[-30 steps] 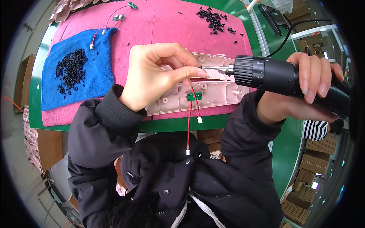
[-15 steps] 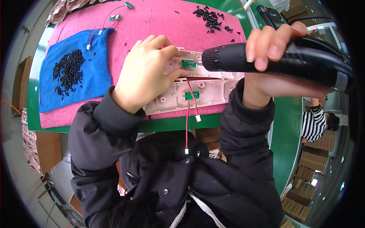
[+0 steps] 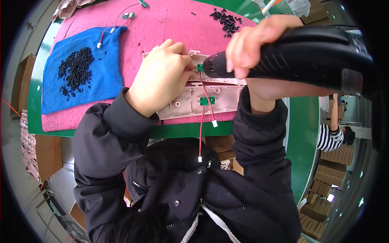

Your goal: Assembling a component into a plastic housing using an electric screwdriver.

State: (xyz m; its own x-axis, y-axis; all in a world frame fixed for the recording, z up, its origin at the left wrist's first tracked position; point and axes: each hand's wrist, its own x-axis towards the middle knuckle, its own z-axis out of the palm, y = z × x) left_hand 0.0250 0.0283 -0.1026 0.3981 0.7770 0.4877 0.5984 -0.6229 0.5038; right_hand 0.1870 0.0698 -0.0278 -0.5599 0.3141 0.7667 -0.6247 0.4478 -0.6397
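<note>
My right hand is wrapped round a black electric screwdriver, which points left. Its nose is over the far pale pink plastic shell, covering part of a small green circuit board; the tip is hidden. My left hand lies over the same shell, fingers curled and pinched beside that board; what they grip is hidden. Nearer to me is a second pink shell with another green circuit board. Red wires with white plugs hang from the boards toward me.
A blue cloth bears a heap of small black screws at left. Larger black screws lie at the far right of the pink mat. Spare wired boards lie behind the cloth. A person in stripes is off to the right.
The screwdriver and my right hand have moved left, and its nose now covers more of the far board. My left fingers have drawn closer together. The whole view has shifted slightly.
</note>
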